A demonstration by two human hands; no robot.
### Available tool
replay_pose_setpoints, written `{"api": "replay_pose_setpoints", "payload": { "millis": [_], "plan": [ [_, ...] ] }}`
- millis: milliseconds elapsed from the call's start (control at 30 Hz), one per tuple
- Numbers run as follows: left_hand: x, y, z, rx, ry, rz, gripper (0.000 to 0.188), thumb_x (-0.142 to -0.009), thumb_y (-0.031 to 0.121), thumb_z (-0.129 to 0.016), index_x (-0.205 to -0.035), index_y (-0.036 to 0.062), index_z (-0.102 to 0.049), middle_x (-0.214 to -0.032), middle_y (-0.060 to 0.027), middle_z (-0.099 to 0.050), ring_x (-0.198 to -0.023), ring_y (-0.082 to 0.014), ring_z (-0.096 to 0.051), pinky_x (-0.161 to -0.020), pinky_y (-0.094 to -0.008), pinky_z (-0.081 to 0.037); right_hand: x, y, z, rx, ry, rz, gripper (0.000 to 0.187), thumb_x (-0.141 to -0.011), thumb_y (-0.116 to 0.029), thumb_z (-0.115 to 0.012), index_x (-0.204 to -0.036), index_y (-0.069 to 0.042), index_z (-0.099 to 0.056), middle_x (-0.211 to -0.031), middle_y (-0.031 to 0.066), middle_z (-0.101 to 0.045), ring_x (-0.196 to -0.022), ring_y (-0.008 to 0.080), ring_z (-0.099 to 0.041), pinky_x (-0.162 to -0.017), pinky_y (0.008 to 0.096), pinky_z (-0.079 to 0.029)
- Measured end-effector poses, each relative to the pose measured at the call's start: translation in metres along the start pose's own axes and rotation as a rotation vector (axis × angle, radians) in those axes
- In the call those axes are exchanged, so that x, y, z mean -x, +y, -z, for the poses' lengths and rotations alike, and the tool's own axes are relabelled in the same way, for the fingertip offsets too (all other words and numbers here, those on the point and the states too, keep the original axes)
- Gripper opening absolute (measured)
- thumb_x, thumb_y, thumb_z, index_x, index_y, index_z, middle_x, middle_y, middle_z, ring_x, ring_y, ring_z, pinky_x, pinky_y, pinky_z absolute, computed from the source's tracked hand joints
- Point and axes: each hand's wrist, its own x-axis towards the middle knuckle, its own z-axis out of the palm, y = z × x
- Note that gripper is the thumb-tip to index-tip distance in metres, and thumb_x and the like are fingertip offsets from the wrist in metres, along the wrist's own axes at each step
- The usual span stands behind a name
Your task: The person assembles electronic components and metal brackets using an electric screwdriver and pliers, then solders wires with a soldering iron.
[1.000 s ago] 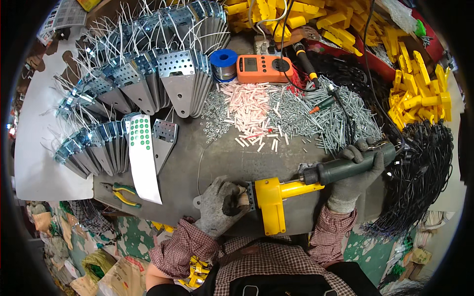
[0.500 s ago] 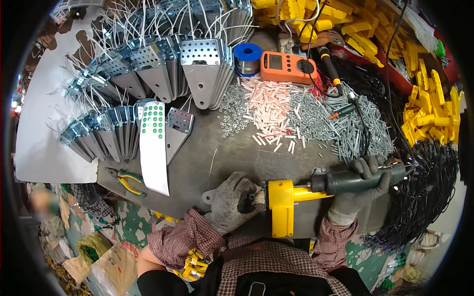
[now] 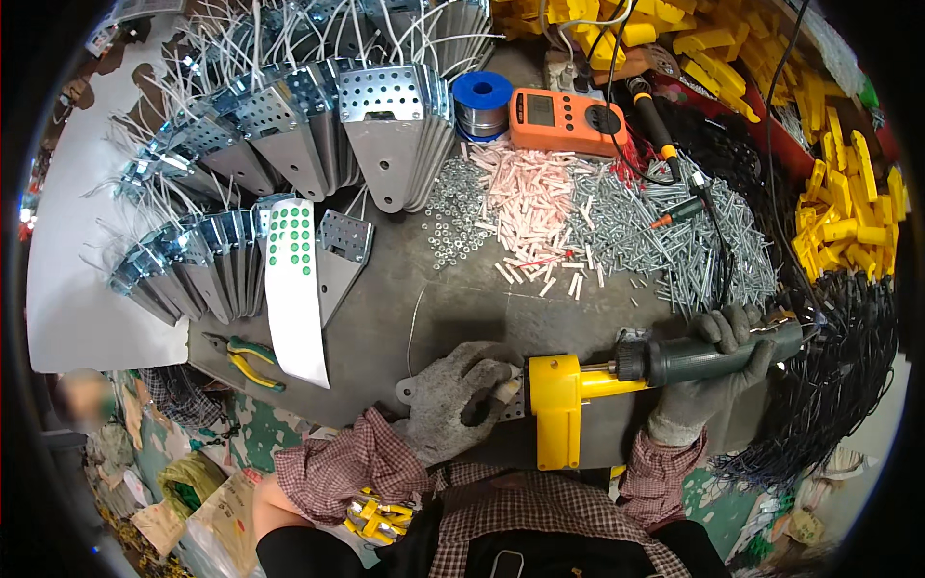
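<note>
My right hand (image 3: 708,371), in a grey knit glove, grips the dark green handle of a power tool (image 3: 674,361) with a yellow head (image 3: 557,405). The tool lies sideways near the bench's front edge, head pointing left. My left hand (image 3: 455,400), also gloved, pinches a perforated metal bracket (image 3: 409,390) right against the yellow head. A thin white wire (image 3: 416,323) curls up from that bracket onto the bench.
Stacks of perforated metal brackets with white wires (image 3: 289,144) fan across the back left. A white strip with green dots (image 3: 294,289), pliers (image 3: 246,358), screws (image 3: 665,236), pink sleeves (image 3: 530,202), solder spool (image 3: 482,96), orange meter (image 3: 568,120), yellow parts (image 3: 848,193), black cables (image 3: 829,385).
Both hands with the tool and bracket have kept their grip; the view has shifted so the bench sits lower and closer. The left hand has closed tighter against the yellow head.
</note>
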Motion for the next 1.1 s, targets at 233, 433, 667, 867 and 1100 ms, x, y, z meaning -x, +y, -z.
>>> {"api": "replay_pose_setpoints", "payload": {
  "millis": [233, 433, 667, 867, 1100],
  "plan": [
    [-0.008, -0.001, 0.005, 0.133, -0.021, 0.005, 0.02, -0.081, 0.004, -0.067, -0.1, 0.006, -0.063, -0.107, -0.0131, -0.062, -0.095, -0.0312, -0.064, -0.077, -0.0393, -0.055, -0.001, 0.001, 0.003, -0.028, -0.016, -0.02, 0.031, -0.092, -0.023, -0.064, -0.111, -0.006, -0.045, -0.082, 0.0018, -0.045, -0.069, 0.0111, -0.047, -0.072, 0.0286, -0.042],
    [-0.012, 0.0, 0.007, 0.119, -0.001, -0.063, 0.024, -0.078, -0.001, -0.067, -0.1, 0.0056, -0.061, -0.106, -0.0128, -0.063, -0.093, -0.0308, -0.064, -0.076, -0.0395, -0.054, -0.001, 0.003, 0.003, -0.015, 0.003, -0.015, 0.03, -0.092, -0.024, -0.064, -0.11, -0.007, -0.046, -0.083, 0.0016, -0.047, -0.068, 0.0109, -0.048, -0.072, 0.0284, -0.042],
    [-0.011, 0.005, 0.006, 0.042, 0.006, -0.099, 0.026, -0.074, -0.002, -0.069, -0.097, 0.0049, -0.06, -0.104, -0.0149, -0.063, -0.092, -0.0326, -0.063, -0.074, -0.0415, -0.052, -0.001, 0.001, 0.002, 0.007, -0.027, -0.02, 0.03, -0.095, -0.029, -0.061, -0.11, -0.007, -0.047, -0.084, 0.0004, -0.046, -0.072, 0.0107, -0.049, -0.073, 0.03, -0.042],
    [-0.041, 0.001, 0.041, 0.174, 0.072, 0.295, 0.025, -0.082, 0.004, -0.064, -0.107, 0.0062, -0.06, -0.107, -0.0148, -0.06, -0.096, -0.0314, -0.061, -0.085, -0.0409, -0.05, 0.0, -0.016, 0.004, 0.193, 0.374, 0.109, 0.035, -0.095, -0.028, -0.06, -0.121, -0.008, -0.046, -0.094, 0.0071, -0.05, -0.073, 0.0134, -0.049, -0.075, 0.0306, -0.044],
    [-0.08, -0.021, 0.069, -1.072, -0.28, -0.025, 0.021, -0.08, 0.005, -0.057, -0.1, 0.001, -0.062, -0.106, -0.0168, -0.059, -0.098, -0.0315, -0.061, -0.08, -0.0412, -0.053, 0.019, -0.035, 0.013, -0.018, -0.054, 0.061, 0.039, -0.086, -0.026, -0.067, -0.114, -0.006, -0.051, -0.095, 0.0068, -0.055, -0.069, 0.0131, -0.05, -0.071, 0.0286, -0.045]
  ]
}}
